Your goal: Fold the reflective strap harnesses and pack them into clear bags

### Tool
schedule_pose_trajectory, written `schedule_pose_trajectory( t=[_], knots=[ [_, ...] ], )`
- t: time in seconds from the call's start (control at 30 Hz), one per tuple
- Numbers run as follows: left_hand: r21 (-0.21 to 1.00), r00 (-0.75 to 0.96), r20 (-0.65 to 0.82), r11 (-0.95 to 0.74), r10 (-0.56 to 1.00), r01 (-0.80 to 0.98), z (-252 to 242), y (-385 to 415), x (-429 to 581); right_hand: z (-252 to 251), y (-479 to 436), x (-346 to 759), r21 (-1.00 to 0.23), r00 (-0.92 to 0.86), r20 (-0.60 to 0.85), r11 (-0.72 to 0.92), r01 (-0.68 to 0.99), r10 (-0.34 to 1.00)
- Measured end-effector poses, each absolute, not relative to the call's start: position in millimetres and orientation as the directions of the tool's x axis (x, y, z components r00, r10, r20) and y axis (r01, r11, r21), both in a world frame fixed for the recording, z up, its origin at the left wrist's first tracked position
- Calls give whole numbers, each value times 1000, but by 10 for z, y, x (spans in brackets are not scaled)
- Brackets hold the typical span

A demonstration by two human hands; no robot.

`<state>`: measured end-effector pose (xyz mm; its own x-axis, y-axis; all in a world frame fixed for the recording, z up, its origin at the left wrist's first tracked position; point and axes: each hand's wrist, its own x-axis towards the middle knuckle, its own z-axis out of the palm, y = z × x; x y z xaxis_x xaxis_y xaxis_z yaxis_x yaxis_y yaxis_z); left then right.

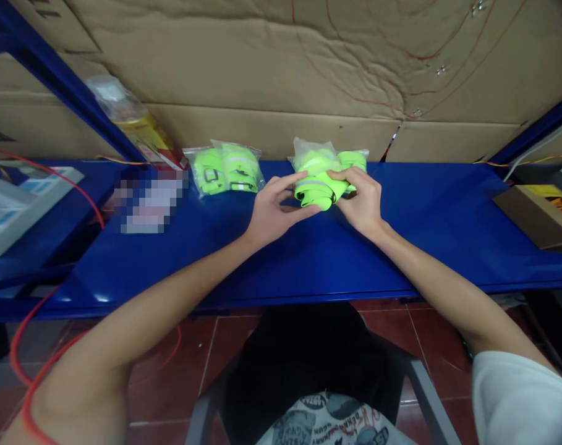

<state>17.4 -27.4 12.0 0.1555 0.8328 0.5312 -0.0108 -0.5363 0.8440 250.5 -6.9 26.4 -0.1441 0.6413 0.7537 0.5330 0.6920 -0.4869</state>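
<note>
A rolled neon yellow-green reflective belt with a grey stripe is between my two hands, above the blue shelf. My left hand grips it from the left, thumb low and fingers along the upper side. From the right, my right hand closes on it, its fingertips on the roll. Just behind lies a clear plastic bag with the same neon material; whether the held roll is partly inside it I cannot tell. Another bagged belt shows past my right hand. To the left lie two bagged belts with black buckles.
A capped bottle stands at the back left, near a blurred-out patch. Cardboard forms the back wall. An open carton is at the right, a white tray at the left. A red cable hangs by my left arm.
</note>
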Motion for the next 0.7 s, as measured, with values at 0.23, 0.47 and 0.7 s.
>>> schedule_pose_trajectory(
  t=[0.23, 0.47, 0.7],
  knots=[
    [845, 83, 531, -535, 843, 28, 74, -133, 135, 228, -111, 2450, -455, -274, 712, 723, 520, 646],
    [857, 47, 513, -515, 857, 23, 1, -25, 70, 287, -178, 2444, -486, -389, 661, 761, 430, 641],
    [805, 60, 586, -589, 808, 76, -1, -88, 49, 234, -146, 2380, -703, -273, 607, 665, 254, 746]
  ],
)
